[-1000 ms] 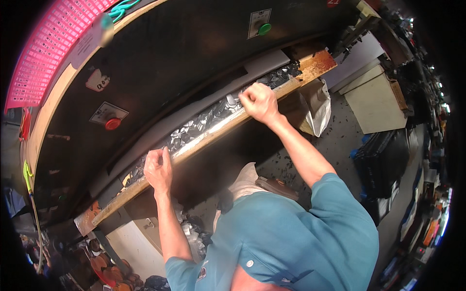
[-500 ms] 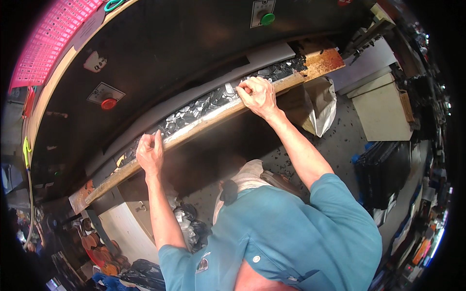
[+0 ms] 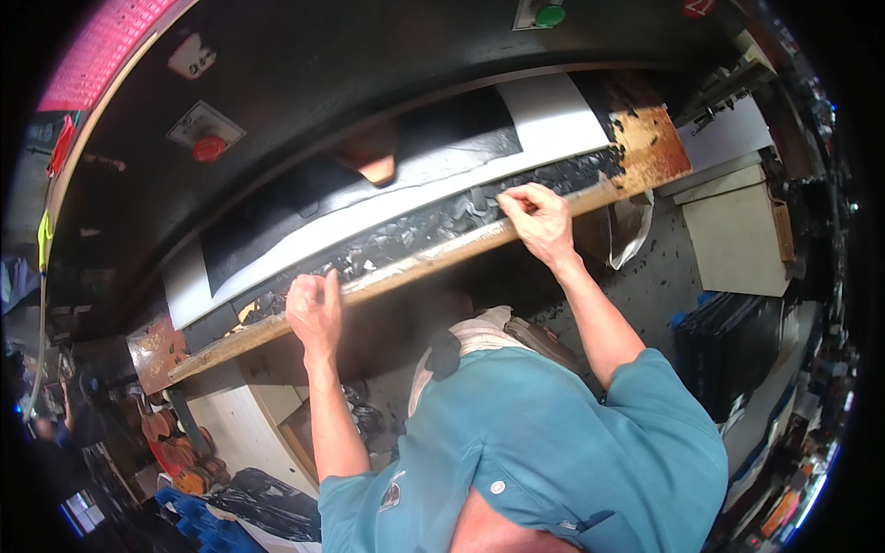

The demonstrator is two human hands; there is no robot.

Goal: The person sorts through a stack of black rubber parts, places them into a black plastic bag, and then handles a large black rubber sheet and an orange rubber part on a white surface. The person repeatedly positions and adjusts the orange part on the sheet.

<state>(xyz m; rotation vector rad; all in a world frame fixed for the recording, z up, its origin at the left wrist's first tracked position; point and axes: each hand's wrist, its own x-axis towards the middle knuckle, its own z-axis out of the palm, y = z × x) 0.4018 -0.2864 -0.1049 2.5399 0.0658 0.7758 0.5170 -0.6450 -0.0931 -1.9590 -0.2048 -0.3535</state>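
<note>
Along the front of a dark machine (image 3: 304, 83) runs a wooden rail (image 3: 424, 255), with a strip of black scraps (image 3: 406, 230) behind it. My left hand (image 3: 314, 311) is at the rail's left part, fingers curled and slightly blurred. Further right, my right hand (image 3: 542, 224) is closed over the rail beside the scraps, thumb and fingers together. Whether either hand holds anything is hidden. Beyond the scraps lies a white board (image 3: 558, 120) bearing a black sheet (image 3: 442, 157). A brownish, blunt-ended piece (image 3: 376, 170) rests on that sheet, partly under the machine.
A red button (image 3: 209, 148) and a green button (image 3: 549, 15) are on the machine front. Right of the rail stand a pale box (image 3: 737, 230) and a black stack (image 3: 733, 341). A white bag (image 3: 631, 230) hangs below the rail. Reddish-brown pieces (image 3: 184, 452) lie at lower left.
Much more of the white board now shows, with the black sheet and brownish piece in sight. Both hands appear lower and further right in the picture, and the whole view has shifted.
</note>
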